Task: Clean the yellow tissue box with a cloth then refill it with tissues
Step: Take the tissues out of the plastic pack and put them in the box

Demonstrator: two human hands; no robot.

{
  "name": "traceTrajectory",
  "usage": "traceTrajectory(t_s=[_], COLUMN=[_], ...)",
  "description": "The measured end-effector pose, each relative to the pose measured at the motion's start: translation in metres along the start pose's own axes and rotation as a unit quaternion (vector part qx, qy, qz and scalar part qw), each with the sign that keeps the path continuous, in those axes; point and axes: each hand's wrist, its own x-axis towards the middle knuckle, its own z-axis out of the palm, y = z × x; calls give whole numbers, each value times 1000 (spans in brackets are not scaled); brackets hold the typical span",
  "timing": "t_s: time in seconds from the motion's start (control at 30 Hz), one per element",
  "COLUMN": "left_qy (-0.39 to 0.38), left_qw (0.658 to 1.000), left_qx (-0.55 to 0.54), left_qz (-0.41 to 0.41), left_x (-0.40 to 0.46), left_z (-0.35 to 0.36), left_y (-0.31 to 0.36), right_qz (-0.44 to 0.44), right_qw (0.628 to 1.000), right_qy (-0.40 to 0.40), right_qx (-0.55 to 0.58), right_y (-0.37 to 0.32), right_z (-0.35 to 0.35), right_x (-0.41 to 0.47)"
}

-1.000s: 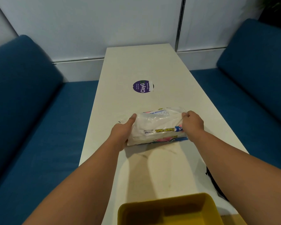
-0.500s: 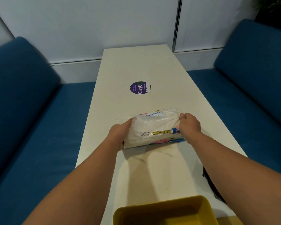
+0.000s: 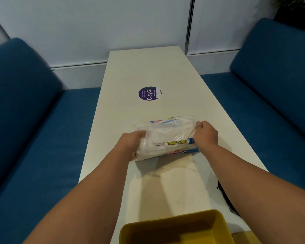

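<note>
You've got the paper towel pack (image 3: pixel 165 138) clamped at both ends, left hand (image 3: pixel 130 147) wrapped round the left end, right hand (image 3: pixel 205 136) pinching the plastic at the right end, so both grips are holding the pack, which looks barely lifted off the white desk (image 3: pixel 148 67). The yellow tissue box (image 3: pixel 176 229) sits open and empty at the near edge, right under you. My take: tear the wrap here mid-desk, pull the plastic apart gently so the stack doesn't spill, then carry the tissues back to the box as one block. That ClayGo sticker (image 3: pixel 149 93) is well clear.
</note>
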Motion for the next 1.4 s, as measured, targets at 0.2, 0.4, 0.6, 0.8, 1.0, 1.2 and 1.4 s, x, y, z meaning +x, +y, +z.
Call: traceTrajectory(t_s=[0.2, 0.4, 0.6, 0.8, 1.0, 1.2, 1.4], left_qy=[6, 53, -58, -45, -22, -28, 11], left_qw=[999, 989, 996, 999, 999, 996, 991], left_qx=[31, 69, -11, -15, 22, 75, 112], left_qz=[7, 120, 65, -8, -16, -29, -73], left_x=[0, -1, -9, -11, -11, -16, -16], left_z=[-18, -13, -11, -50, -63, -48, -41], left_y=[-6, -7, -10, -9, -5, 5, 6], right_qz=[-15, -34, -37, -20, -16, -21, -13], right_qw=[1000, 999, 999, 999, 999, 1000, 1000], right_qy=[0, -4, -6, 3, 1, 4, 6], right_qx=[-22, -29, -34, -47, -31, -17, -7], right_y=[-6, -14, -12, -3, -7, -9, -6], right_z=[3, 9, 9, -1, 4, 6, 7], right_x=[-4, -10, -11, -5, -9, -11, -12])
